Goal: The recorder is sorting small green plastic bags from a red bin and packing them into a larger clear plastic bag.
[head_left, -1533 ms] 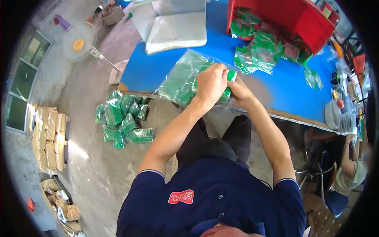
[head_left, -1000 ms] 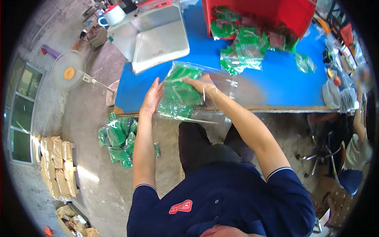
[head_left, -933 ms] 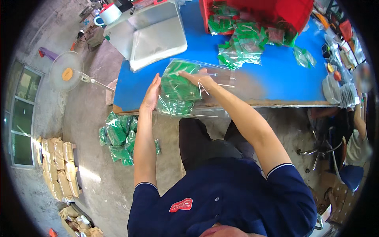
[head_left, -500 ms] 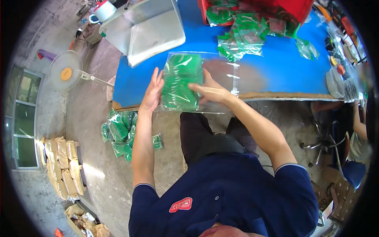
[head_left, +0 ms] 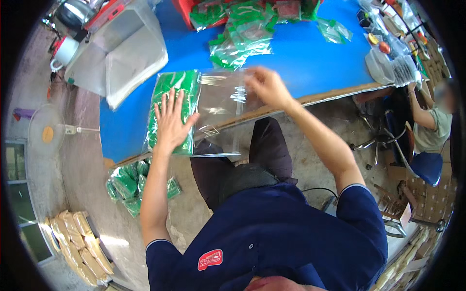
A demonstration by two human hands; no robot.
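A clear plastic bag [head_left: 216, 104] lies across the front edge of the blue table, part of it overhanging. Inside its left half is a thick stack of green packets [head_left: 182, 82]. My left hand [head_left: 170, 119] rests flat on that stack, fingers spread over the film. At the bag's open right end, beside a whitish strip, my right hand [head_left: 269, 89] has its fingers curled together on the flap's edge. The exact hold of those fingertips is slightly blurred.
A translucent plastic bin [head_left: 141, 53] lies tipped at the table's left. Loose green-edged packets [head_left: 245, 36] spill from a red crate [head_left: 182, 9]. Wrapped green bundles [head_left: 126, 184] lie on the floor at left. A fan [head_left: 47, 133] stands beyond, and another person [head_left: 432, 121] sits at right.
The bag has gone from between my hands onto the table edge. My left hand moved from its side onto the stack; my right hand moved from the stack to the bag's right end.
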